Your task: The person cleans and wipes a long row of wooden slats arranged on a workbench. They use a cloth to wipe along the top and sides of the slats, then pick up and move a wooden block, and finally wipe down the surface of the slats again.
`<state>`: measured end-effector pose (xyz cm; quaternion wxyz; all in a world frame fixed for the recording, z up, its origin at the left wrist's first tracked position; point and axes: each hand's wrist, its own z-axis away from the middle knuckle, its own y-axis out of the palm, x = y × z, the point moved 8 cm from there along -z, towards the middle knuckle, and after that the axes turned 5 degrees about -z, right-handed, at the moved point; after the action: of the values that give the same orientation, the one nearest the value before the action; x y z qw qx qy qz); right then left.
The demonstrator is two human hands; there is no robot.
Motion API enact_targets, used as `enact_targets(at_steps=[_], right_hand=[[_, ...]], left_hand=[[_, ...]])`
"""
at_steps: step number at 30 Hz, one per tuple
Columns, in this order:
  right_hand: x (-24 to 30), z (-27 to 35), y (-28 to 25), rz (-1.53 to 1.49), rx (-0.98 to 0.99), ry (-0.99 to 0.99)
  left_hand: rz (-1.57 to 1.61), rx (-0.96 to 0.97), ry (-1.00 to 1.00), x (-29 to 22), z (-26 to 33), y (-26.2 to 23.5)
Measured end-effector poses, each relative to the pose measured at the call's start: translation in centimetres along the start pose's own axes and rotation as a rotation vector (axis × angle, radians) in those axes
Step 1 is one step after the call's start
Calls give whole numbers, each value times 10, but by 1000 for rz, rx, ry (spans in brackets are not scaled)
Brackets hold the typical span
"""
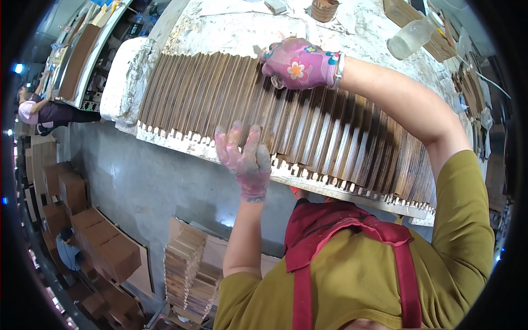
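A long row of brown wooden strips [190, 93] with pale tenon-like ends lies side by side across a worktable [231, 30]. My left hand [245, 162], in a stained pink glove, is at the near ends of the strips, left of the middle. Its fingers are stretched out over them and it holds nothing. At the far side of the row, my right hand [300, 63] wears a purple flowered glove. Its fingers are curled closed against the strips' far ends. A small pale bit shows under them, too hidden to name.
A white-wrapped block [129, 80] borders the row's left end. At the back stand a brown cup [324, 10] and a clear plastic jar [412, 38]. Stacked strips [184, 264] and brown boxes [107, 247] sit on the floor at left. Two other people are farther left.
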<state>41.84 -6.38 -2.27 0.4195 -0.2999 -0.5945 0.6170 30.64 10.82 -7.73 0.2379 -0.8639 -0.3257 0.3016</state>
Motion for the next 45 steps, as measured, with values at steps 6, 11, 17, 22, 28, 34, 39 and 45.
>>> enact_targets(at_steps=[6,11,17,22,28,34,39,45], right_hand=[[25,4,26,-34,19,-34],[10,2,19,-40,160,18],[34,10,21,1,-6,-86],[-33,4,2,-7,-79,214],[-97,35,-19,-136,-149,465],[-59,174,-102,-484,-610,272],[12,241,-47,-671,-569,248],[0,253,25,-856,-550,121]], left_hand=[[32,2,26,-2,-1,-2],[20,-13,45,-1,-1,-3],[63,7,27,1,-2,-4],[55,49,1,-1,-4,-3],[61,20,45,-5,-5,0],[-17,-9,19,-3,7,-2],[-89,115,-54,-2,7,-5],[420,337,-401,-45,43,-25]])
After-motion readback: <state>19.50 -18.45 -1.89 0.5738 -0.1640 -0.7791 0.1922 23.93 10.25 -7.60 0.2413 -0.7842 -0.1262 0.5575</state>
